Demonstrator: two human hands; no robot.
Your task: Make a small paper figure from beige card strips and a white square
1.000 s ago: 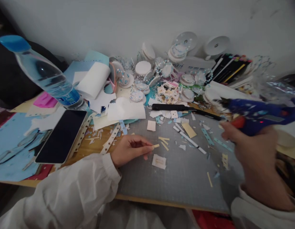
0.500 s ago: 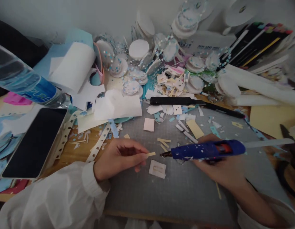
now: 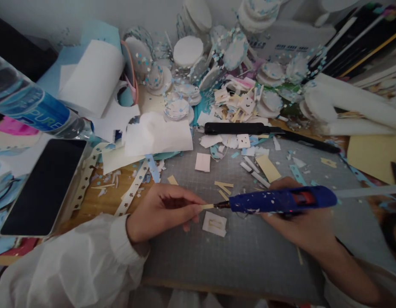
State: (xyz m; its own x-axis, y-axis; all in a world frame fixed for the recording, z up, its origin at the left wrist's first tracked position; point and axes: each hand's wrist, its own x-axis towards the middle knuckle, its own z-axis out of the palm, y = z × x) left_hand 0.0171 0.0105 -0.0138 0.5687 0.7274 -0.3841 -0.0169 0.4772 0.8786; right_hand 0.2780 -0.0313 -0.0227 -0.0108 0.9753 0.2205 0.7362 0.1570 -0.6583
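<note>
Head view: the glue gun (image 3: 281,199) gripped in the right hand (image 3: 300,226) is brought nozzle-first onto the paper strip (image 3: 207,206) pinched in the left hand (image 3: 167,211), the earlier gap closed for gluing.

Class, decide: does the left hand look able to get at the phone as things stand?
Likely yes: the phone lies uncovered beside that arm. But the left hand is pinching a paper strip at the tip of the glue gun.
</note>
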